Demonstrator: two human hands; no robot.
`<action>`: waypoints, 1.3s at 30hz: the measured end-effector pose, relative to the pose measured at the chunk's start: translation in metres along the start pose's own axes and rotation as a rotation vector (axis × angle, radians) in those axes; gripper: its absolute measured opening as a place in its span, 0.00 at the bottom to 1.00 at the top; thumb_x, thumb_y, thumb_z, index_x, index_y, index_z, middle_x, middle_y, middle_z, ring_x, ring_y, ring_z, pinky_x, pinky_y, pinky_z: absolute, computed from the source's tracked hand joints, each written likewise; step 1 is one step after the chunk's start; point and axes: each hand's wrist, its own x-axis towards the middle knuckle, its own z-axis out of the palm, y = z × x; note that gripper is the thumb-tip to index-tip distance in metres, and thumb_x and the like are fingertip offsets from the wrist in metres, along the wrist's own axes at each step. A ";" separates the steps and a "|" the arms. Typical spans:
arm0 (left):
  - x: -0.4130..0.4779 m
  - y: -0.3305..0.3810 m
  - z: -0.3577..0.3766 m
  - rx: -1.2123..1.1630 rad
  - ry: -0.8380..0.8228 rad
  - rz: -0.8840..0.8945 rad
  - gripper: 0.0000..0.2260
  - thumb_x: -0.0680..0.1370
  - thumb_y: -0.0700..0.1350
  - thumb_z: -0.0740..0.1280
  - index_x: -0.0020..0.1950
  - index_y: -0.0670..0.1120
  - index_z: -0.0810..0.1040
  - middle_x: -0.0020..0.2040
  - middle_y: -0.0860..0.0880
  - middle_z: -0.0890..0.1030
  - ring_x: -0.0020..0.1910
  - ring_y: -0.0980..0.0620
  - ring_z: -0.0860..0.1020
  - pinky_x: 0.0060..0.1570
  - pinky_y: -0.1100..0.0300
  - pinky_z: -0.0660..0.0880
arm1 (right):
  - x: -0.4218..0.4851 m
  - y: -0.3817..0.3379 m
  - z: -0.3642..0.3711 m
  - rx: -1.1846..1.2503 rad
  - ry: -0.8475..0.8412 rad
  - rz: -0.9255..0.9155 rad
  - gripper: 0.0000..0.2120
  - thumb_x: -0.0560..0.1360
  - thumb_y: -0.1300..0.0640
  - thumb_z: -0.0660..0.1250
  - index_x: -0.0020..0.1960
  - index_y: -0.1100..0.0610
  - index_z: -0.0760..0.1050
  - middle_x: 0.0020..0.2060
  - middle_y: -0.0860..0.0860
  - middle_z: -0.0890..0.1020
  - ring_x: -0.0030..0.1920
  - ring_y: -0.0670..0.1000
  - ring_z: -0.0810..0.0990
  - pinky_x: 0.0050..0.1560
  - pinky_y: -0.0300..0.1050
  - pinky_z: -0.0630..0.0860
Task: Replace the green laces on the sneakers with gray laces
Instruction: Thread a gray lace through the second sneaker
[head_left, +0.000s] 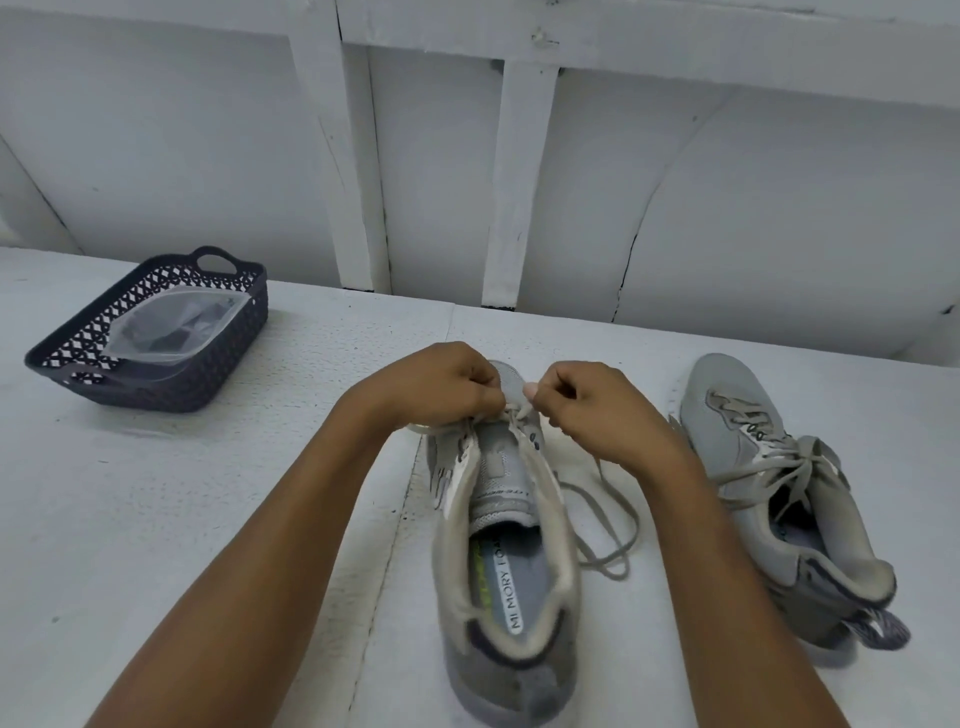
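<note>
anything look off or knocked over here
The laced gray mesh sneaker on the right lies tipped on its side, sole showing, while the middle gray mesh sneaker stands upright. Nothing else stands out.

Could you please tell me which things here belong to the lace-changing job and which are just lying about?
In the job: left hand and right hand, both pinching the lace of the near sneaker; the second sneaker, laced.
Lying about: basket; clear bag inside it, contents unclear.

The left hand (441, 384) and the right hand (597, 410) are bare. Both arms (260, 545) are bare too. One short thumbnail (530, 389) shows on the right hand.
</note>
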 end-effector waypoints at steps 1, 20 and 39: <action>-0.001 -0.001 -0.001 0.002 0.022 -0.020 0.10 0.75 0.44 0.68 0.33 0.46 0.77 0.43 0.41 0.81 0.34 0.53 0.73 0.38 0.58 0.69 | 0.001 -0.001 0.002 0.012 0.029 -0.005 0.14 0.80 0.48 0.65 0.36 0.51 0.73 0.35 0.46 0.79 0.41 0.49 0.79 0.39 0.44 0.71; -0.007 0.005 -0.003 -0.047 -0.099 -0.021 0.05 0.74 0.45 0.73 0.43 0.43 0.82 0.40 0.44 0.82 0.37 0.54 0.74 0.40 0.58 0.70 | -0.005 0.011 0.005 0.314 -0.196 0.036 0.10 0.77 0.55 0.71 0.45 0.62 0.79 0.36 0.52 0.81 0.36 0.44 0.77 0.39 0.40 0.75; -0.004 0.009 0.001 0.079 -0.035 -0.048 0.11 0.74 0.48 0.71 0.40 0.40 0.79 0.35 0.47 0.77 0.33 0.53 0.71 0.35 0.59 0.67 | -0.010 0.006 0.008 0.397 -0.188 0.141 0.07 0.74 0.60 0.69 0.38 0.62 0.79 0.32 0.52 0.80 0.36 0.49 0.76 0.42 0.44 0.75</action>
